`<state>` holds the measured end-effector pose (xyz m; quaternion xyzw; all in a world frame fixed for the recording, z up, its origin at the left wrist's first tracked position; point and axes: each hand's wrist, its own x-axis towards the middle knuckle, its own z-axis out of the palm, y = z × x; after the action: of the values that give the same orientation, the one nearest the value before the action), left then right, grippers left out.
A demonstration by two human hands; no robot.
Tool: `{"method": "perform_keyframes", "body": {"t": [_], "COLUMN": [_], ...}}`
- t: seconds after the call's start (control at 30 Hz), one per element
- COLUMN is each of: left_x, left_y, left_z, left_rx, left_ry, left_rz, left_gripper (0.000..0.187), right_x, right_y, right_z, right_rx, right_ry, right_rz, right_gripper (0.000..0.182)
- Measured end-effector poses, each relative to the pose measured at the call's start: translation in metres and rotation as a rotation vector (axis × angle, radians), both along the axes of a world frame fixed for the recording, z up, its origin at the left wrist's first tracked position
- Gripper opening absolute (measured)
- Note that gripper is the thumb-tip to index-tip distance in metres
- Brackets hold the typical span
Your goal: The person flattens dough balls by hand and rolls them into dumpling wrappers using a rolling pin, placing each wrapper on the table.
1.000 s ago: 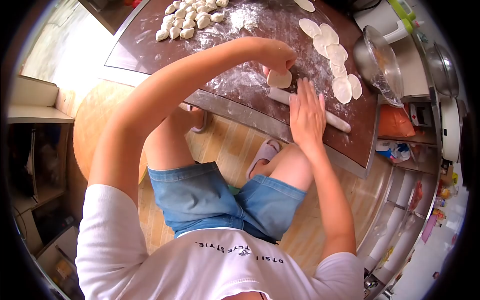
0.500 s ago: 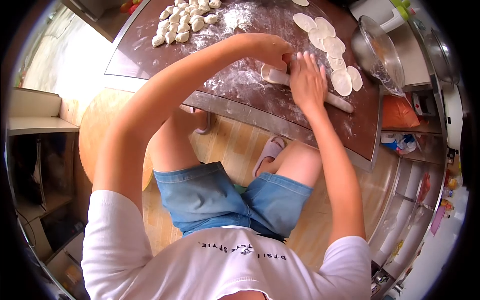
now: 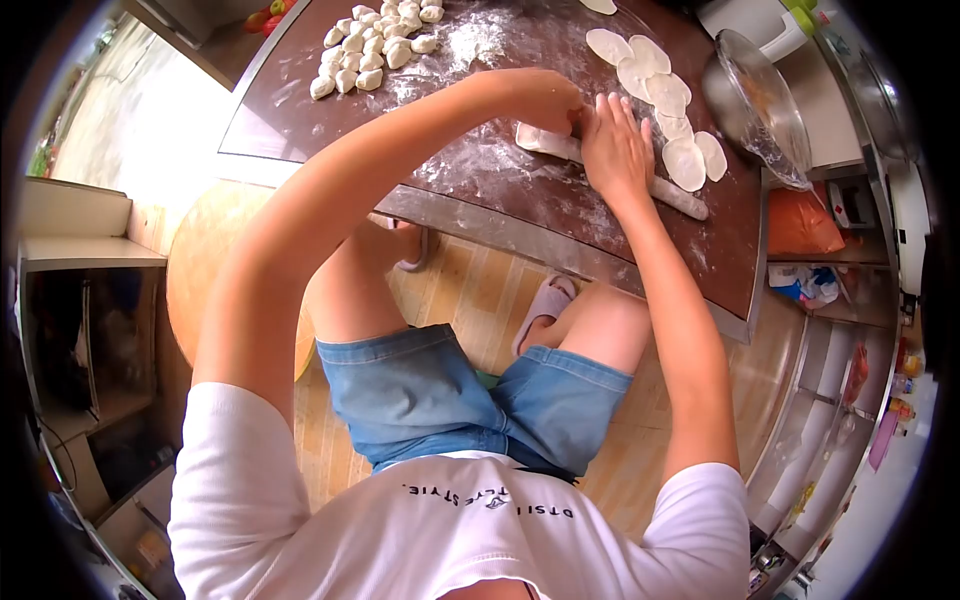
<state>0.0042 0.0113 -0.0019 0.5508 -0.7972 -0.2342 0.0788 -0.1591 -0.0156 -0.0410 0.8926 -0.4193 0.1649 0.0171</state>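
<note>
Pressing: right hand [image 3: 617,152] flat over rolling pin [image 3: 680,198], fingers extended, grip released.
Dough round [image 3: 527,137]: on floured worktop [image 3: 480,215], at the pin's left end.
Left hand [image 3: 550,103]: curled above the round; fingers mostly hidden, perhaps touching it, grip cannot be told.
Flat wrappers [image 3: 684,163]: partly overlapping, near metal bowl [image 3: 735,100].
Dough pieces [image 3: 370,62]: clustered at far left.

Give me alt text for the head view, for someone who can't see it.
A bare right hand lies flat on a rolling pin at a flour-dusted table, the left hand near some dough by the pin's end. Dumplings cluster at upper left; round wrappers overlap at upper right, beside a metal bowl.
</note>
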Motion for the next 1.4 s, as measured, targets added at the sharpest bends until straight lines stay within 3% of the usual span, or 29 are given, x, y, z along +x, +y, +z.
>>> {"method": "perform_keyframes", "body": {"t": [0.13, 0.23, 0.37, 0.47, 0.7, 0.8, 0.9, 1.03, 1.23, 1.27, 1.4], "left_x": [0.011, 0.03, 0.104, 0.127, 0.041, 0.018, 0.008, 0.0, -0.002, -0.001, -0.004], "left_y": [0.002, 0.007, -0.002, -0.008, 0.031, 0.034, 0.03, 0.012, 0.005, 0.002, -0.008], "left_z": [-0.007, -0.004, -0.035, -0.042, -0.016, -0.013, -0.013, -0.003, 0.003, -0.003, -0.005], "left_rx": [-0.01, 0.12, -0.78, -0.66, -0.154, -0.067, -0.111, -0.074, 0.053, 0.153, 0.06], "left_ry": [0.131, 0.257, -0.386, -0.321, 0.368, 0.407, 0.398, 0.093, 0.126, 0.198, 0.119], "left_rz": [-0.148, 0.131, 0.523, 0.662, 0.214, 0.167, 0.04, 0.046, -0.121, -0.101, -0.076], "left_gripper": [0.017, 0.015, 0.014, 0.013, 0.011, 0.019, 0.014, 0.019, 0.019, 0.019, 0.026], "right_x": [-0.042, -0.061, -0.055, -0.054, -0.056, -0.055, -0.038, -0.012, -0.056, -0.052, -0.014], "right_y": [0.075, 0.092, 0.081, 0.077, 0.082, 0.077, 0.042, -0.003, 0.083, 0.076, 0.007], "right_z": [0.009, 0.016, 0.014, 0.013, 0.014, 0.009, -0.003, 0.003, 0.008, 0.005, 0.008], "right_rx": [0.058, 0.104, 0.084, 0.066, 0.087, 0.058, -0.054, -0.075, 0.124, 0.077, -0.041], "right_ry": [-0.029, -0.022, -0.024, -0.024, -0.086, -0.073, -0.018, -0.01, -0.068, -0.07, 0.042], "right_rz": [0.145, 0.156, 0.145, 0.148, 0.197, 0.184, 0.131, 0.012, 0.139, 0.133, -0.025], "right_gripper": [0.048, 0.049, 0.05, 0.05, 0.046, 0.046, 0.046, 0.048, 0.051, 0.05, 0.047]}}
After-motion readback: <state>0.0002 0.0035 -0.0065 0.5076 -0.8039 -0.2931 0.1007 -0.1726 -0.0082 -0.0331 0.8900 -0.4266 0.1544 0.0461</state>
